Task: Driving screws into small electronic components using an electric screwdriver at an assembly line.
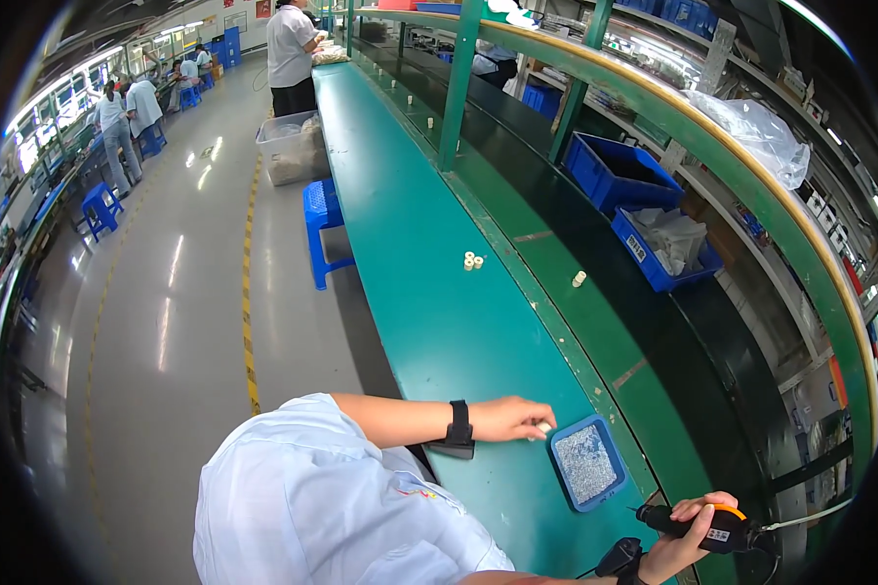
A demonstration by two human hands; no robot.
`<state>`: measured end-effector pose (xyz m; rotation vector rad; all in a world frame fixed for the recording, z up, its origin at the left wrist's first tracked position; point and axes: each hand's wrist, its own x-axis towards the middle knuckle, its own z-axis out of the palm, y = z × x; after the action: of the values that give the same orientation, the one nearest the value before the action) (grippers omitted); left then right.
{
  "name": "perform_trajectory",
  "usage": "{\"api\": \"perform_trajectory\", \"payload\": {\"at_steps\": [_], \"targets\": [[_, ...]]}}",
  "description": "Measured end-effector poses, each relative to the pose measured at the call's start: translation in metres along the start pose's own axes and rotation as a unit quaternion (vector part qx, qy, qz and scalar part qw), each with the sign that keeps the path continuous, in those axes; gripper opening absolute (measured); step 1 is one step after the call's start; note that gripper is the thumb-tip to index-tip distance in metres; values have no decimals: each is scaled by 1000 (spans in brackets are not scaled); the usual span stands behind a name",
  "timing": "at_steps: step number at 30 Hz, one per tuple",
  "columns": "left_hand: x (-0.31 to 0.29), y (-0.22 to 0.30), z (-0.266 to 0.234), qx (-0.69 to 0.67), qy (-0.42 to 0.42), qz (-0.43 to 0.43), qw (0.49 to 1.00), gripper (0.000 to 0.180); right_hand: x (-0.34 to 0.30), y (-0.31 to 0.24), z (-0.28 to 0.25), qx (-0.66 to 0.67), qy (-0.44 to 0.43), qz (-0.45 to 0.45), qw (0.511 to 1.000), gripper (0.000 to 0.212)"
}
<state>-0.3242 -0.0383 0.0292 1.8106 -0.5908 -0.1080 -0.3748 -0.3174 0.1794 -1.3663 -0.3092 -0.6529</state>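
My left hand (513,419) reaches in over the green bench, fingers closed on a small cream cylindrical part (544,426). Just to the right of it sits a blue tray (586,423), which holds many tiny silvery pieces, probably screws. At the lower right, my right hand (691,528) is wrapped round a black and orange electric screwdriver (661,519). Its thin bit points left, toward the tray, and a cable leads off from its back end. Several cream cylindrical parts (473,261) stand in a cluster farther up the bench.
Along the bench runs a green conveyor belt (595,322), with cream parts (578,279) spaced on it. Beyond it are blue bins (619,175) below a curved rail. A blue stool (323,219) and a clear tub (288,161) stand at the left. Another person (291,49) works at the far end.
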Motion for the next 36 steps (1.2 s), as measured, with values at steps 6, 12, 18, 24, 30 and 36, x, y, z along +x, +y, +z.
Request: {"api": "perform_trajectory", "payload": {"at_steps": [6,12,18,24,30,36], "targets": [[6,-3,-24,8,91,-80,993,21,-2,4,-2,-34,2,-6,999,16],[10,-20,-30,29,75,-68,994,20,-1,3,-3,-28,-11,-4,1000,15],[15,-27,-29,84,56,-82,991,21,-1,1,-3,-40,6,-6,999,15],[14,-55,-34,-204,133,-110,964,22,-1,0,-4,-34,-4,-10,999,14],[15,-58,-33,-255,148,-34,955,33,-2,1,-9,-33,1,-7,999,14],[14,-60,-34,-250,167,-47,953,34,-2,3,-8,-27,0,0,1000,15]]}}
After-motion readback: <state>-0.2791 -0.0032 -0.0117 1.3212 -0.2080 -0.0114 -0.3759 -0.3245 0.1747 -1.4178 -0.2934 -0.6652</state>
